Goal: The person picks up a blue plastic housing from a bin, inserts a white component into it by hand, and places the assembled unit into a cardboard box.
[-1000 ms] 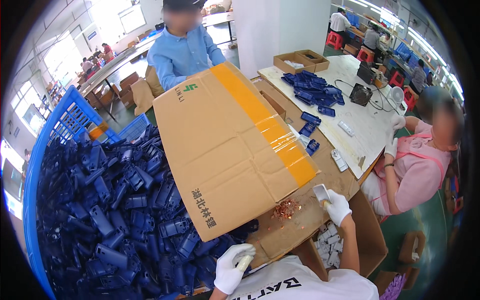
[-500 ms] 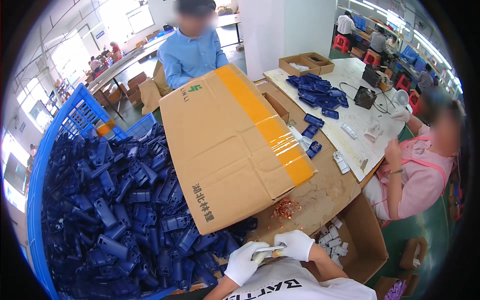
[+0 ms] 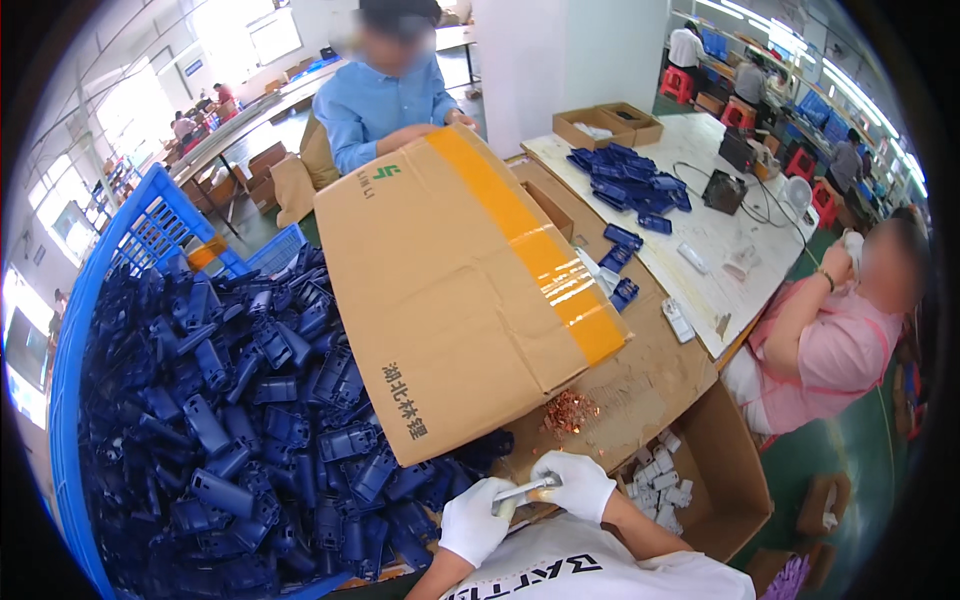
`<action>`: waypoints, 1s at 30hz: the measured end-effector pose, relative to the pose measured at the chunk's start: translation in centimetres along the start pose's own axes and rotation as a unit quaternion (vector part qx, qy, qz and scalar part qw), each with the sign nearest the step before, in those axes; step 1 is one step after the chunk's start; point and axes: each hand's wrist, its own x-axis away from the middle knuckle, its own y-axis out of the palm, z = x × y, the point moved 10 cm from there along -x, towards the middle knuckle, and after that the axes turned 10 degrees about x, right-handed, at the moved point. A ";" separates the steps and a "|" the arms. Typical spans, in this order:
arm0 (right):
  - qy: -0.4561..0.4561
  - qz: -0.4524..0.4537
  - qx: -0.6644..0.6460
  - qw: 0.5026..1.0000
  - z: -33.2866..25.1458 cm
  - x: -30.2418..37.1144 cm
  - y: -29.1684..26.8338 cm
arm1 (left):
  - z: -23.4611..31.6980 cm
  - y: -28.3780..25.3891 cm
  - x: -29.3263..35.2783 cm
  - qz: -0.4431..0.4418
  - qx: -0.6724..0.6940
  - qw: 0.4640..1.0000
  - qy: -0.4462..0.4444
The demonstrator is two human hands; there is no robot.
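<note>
Both my hands wear white gloves and meet low in the middle, close to my body. My left hand (image 3: pixel 475 522) is closed around one end of a small white plastic housing (image 3: pixel 522 492). At its other end, my right hand (image 3: pixel 576 484) has its fingers pressed on the piece, hiding part of it. Just beyond my hands, small copper-coloured metal pieces (image 3: pixel 571 411) lie in a loose heap. Several white housings (image 3: pixel 662 486) fill part of an open cardboard box (image 3: pixel 725 470) to the right of my right hand.
A large taped carton (image 3: pixel 460 290) stands ahead. Many dark blue housings (image 3: pixel 230 430) fill a blue crate (image 3: pixel 68 400) at left. More blue housings (image 3: pixel 630 180) lie on a white tabletop (image 3: pixel 735 300). One person stands across; another in pink sits at right.
My hands have moved slightly up and away from my body, with the white housing tilted differently. The person in pink has raised a hand toward the head.
</note>
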 end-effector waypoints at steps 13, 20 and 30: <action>0.097 0.130 -0.053 0.985 6.6 1.8 -4.8 | -3.4 1.6 -0.3 -0.034 0.356 0.928 -0.104; 0.086 0.350 0.160 0.919 10.4 1.4 -9.4 | -2.8 2.9 0.1 -0.043 0.513 0.847 -0.133; 0.052 0.231 0.293 0.926 11.4 -4.3 -7.8 | -4.9 3.4 0.4 -0.086 0.469 0.870 -0.125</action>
